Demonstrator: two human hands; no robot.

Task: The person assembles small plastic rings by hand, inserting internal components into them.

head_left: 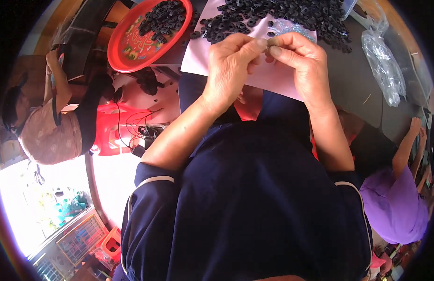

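Note:
My left hand and my right hand meet over a pale pink sheet at the table's near edge. Thumbs and forefingers of both are pinched together, and what sits between the fingertips is too small to make out. Just beyond the fingers spreads a heap of small black plastic parts, some strewn onto the sheet. A patch of tiny clear bluish pieces lies on the sheet behind my right fingers.
Left of the sheet stands a red basin holding more black parts. A crumpled clear plastic bag lies on the grey tabletop at right. One person sits at the left, another in purple at the right.

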